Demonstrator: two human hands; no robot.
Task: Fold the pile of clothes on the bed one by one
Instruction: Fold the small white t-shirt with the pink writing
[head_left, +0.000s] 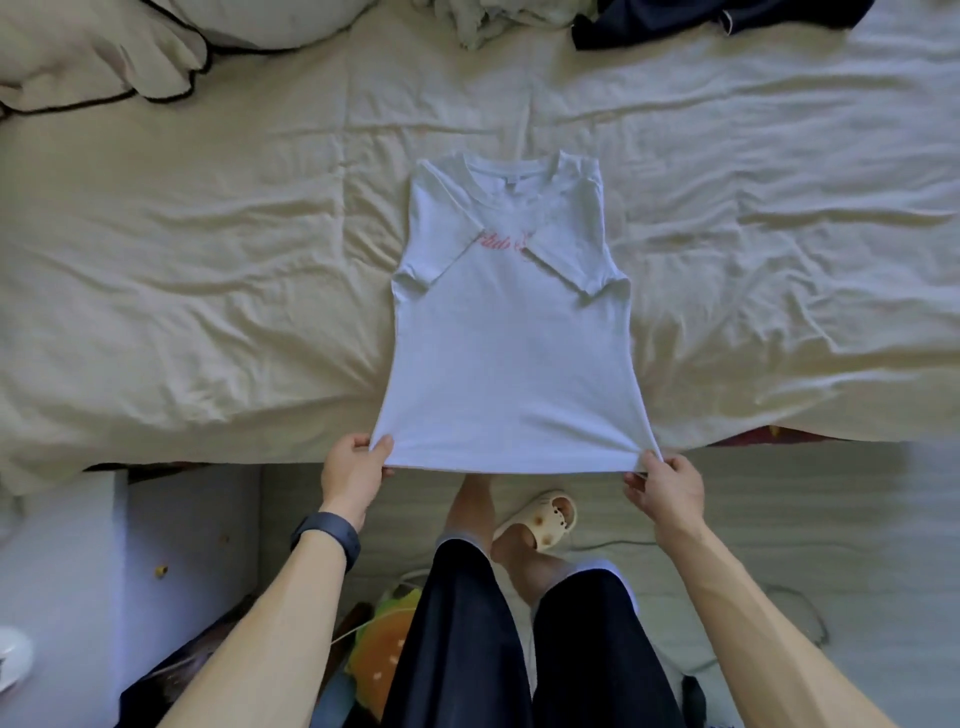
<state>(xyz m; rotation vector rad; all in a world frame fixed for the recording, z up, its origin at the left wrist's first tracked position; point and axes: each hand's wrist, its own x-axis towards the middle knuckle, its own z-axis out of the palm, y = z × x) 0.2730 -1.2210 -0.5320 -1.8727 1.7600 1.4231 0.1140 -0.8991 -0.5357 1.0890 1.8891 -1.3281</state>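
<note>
Squarely in the middle of the bed (208, 291), a white T-shirt (506, 353) lies front side up on the wrinkled cream sheet, its collar pointing away from the person and its hem reaching the near edge of the mattress. Both short sleeves are folded inward across the chest, so they cover part of the pink lettering (501, 244) printed there. The body of the shirt looks smooth and is stretched flat between the two lower corners.

The left hand (353, 473) pinches the hem's left corner, thumb on top of the cloth and the fingers curled beneath it. The right hand (667, 486) grips the hem's right corner in the same way, with the cloth bunched slightly at the pinch. A dark band (327, 540) sits on the left wrist.

At the far side of the bed, well apart from the shirt, a crumpled pale garment (483, 21) lies just beside a dark garment (717, 21). A pillow (104, 52) with dark piping fills the far left corner.

Below the mattress edge, the person's legs in dark shorts (467, 649) stand on the floor, with one foot in a cream slipper (545, 519). An orange and yellow object (374, 649) lies near the left leg; what it is cannot be told.
</note>
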